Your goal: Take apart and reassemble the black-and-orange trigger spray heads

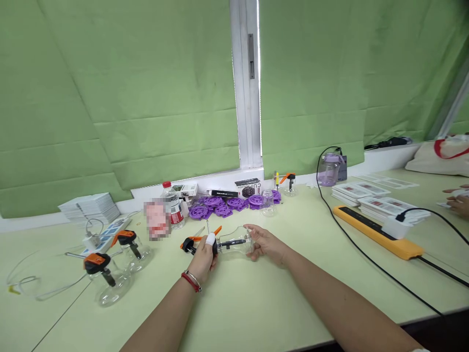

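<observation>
A clear bottle [236,240] with a black tube inside lies sideways between my hands, above the table. My left hand [205,254] is closed around its black neck, with the black-and-orange lever top [188,244] sticking out on the left. Around the wide base, my right hand [262,244] grips with thumb and fingers. To the left, two similar clear bottles [113,288] with black-and-orange tops stand upright on the table. Behind my hands are several purple plastic parts [223,210] and a small clear jar [268,208].
A red-capped drink bottle [176,212] stands behind my left hand. Another orange-topped bottle [290,186] is farther back. On the right lie a yellow power strip [381,234], a black cable [351,247] and stacked printed cards [390,208]. Another person's hand [459,200] shows at the right edge.
</observation>
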Motion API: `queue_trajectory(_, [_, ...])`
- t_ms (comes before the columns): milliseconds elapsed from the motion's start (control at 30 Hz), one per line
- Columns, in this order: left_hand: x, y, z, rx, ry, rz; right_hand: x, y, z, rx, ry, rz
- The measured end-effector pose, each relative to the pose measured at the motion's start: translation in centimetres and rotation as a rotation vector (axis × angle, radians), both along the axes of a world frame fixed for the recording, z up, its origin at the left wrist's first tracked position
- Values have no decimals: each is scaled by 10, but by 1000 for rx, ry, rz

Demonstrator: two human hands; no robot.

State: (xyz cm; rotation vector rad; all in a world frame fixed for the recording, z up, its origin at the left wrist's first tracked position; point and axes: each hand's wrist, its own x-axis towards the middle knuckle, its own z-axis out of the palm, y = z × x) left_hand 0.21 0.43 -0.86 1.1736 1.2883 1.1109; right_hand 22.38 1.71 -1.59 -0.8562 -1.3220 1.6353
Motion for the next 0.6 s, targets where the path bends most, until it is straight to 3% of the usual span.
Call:
queue_trajectory(167, [1,-2,2,16,-8,-2,7,0,1,34,33,133])
queue_trajectory(433, [2,-3,1,34,4,-28,-1,10,-13,-32,-129,34])
queue_trajectory(600, [1,-3,6,1,-14,-3,-1,2,-3,-3,-22,-1])
